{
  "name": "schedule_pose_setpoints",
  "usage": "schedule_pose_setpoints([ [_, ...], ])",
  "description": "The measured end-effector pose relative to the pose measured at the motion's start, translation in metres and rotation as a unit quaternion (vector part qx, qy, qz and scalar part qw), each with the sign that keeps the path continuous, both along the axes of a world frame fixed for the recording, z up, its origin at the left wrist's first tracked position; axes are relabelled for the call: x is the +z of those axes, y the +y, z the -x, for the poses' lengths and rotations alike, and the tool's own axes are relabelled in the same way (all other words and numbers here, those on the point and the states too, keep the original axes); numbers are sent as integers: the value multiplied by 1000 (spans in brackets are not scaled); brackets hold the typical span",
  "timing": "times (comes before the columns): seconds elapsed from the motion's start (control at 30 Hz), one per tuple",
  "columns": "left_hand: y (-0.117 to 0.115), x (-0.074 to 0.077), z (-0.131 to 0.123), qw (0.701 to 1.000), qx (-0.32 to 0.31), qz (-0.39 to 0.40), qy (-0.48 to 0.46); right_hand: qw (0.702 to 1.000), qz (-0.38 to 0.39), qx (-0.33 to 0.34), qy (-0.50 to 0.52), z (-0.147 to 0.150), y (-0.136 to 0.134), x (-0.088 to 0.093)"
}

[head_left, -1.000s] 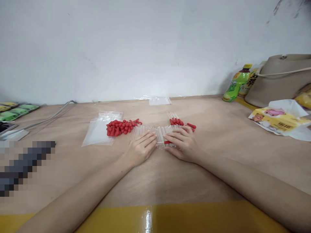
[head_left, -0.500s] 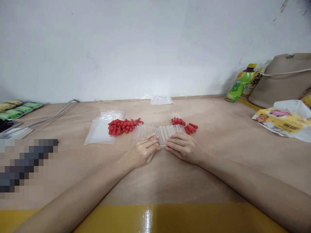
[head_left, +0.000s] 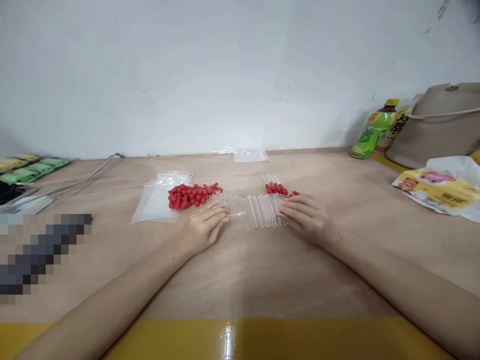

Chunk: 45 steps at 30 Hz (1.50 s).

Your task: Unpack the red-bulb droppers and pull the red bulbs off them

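My left hand (head_left: 205, 225) is closed in a pinch on a slim clear glass tube (head_left: 237, 215), which points right over a row of similar tubes (head_left: 258, 207) lying side by side on the table. My right hand (head_left: 307, 217) is at the right end of that row, fingers bent and pressed together; what they hold, if anything, is hidden. Just behind it, a few red rubber bulbs (head_left: 295, 193) show in part. Several tubes with red bulbs on their near ends (head_left: 276, 188) lie behind the row. A heap of loose red bulbs (head_left: 187, 196) lies left of it.
Clear plastic bags (head_left: 152, 202) lie under and beside the heap; another bag (head_left: 250, 156) is by the wall. A green bottle (head_left: 375, 130), a beige bucket-shaped bag (head_left: 431, 130) and a tissue pack (head_left: 442, 187) are at right. A grey cable (head_left: 90, 175) runs at left.
My hands have moved apart, the left one leftward and the right one rightward beside the red bulbs. The tube in my left hand now shows clear of my right fingers.
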<state>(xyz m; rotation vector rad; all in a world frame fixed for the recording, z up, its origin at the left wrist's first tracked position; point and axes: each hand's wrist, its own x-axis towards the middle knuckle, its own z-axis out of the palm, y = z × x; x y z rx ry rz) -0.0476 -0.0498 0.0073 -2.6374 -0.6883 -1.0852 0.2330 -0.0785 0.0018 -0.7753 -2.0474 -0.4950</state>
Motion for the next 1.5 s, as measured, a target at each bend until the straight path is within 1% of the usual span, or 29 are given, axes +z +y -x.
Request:
schedule_pose_setpoints([
  [0.07, 5, 2, 5, 998, 58, 4, -26, 992, 42, -85, 79, -13, 8, 3],
  [0.1, 7, 2, 6, 996, 84, 7, -38, 981, 70, -124, 132, -20, 13, 5],
  [0.13, 9, 2, 6, 993, 105, 9, -48, 963, 101, -162, 190, -26, 18, 6],
  [0.17, 11, 2, 6, 991, 120, 10, -52, 947, 137, -180, 227, -33, 24, 6],
  [0.27, 17, 1, 5, 989, 136, 14, -46, 906, 237, -219, 274, -50, 40, 3],
  [0.3, 18, 0, 5, 989, 137, 17, -43, 892, 269, -236, 278, -54, 44, 1],
  [0.37, 21, 0, 6, 989, 141, 22, -47, 877, 306, -253, 271, -60, 49, -4],
  [0.5, 24, -1, 6, 989, 134, 3, -58, 871, 329, -248, 268, -62, 53, -8],
  [0.63, 20, 1, 1, 993, 112, -34, -17, 847, 354, -257, 302, -61, 58, -12],
  [0.7, 16, 3, -2, 992, 117, -40, 4, 843, 373, -237, 308, -62, 61, -16],
  [0.8, 11, 5, -4, 993, 114, -30, 14, 849, 390, -204, 294, -63, 66, -22],
  [0.93, 10, 2, -5, 996, 87, -1, 4, 850, 400, -180, 293, -63, 65, -23],
  [1.03, 11, -1, -4, 997, 69, 26, -4, 844, 414, -162, 299, -61, 62, -21],
  [1.1, 11, 0, -1, 997, 63, 44, 3, 843, 419, -146, 304, -59, 61, -18],
  [1.2, 11, 6, 5, 993, 62, 76, 69, 839, 423, -119, 322, -57, 58, -16],
  [1.3, 12, 12, 11, 982, 53, 108, 142, 836, 422, -109, 335, -56, 57, -15],
  [1.43, 15, 13, 14, 970, 49, 158, 178, 843, 400, -119, 339, -59, 60, -19],
  [1.5, 17, 12, 14, 963, 48, 189, 185, 846, 388, -136, 339, -60, 61, -21],
])
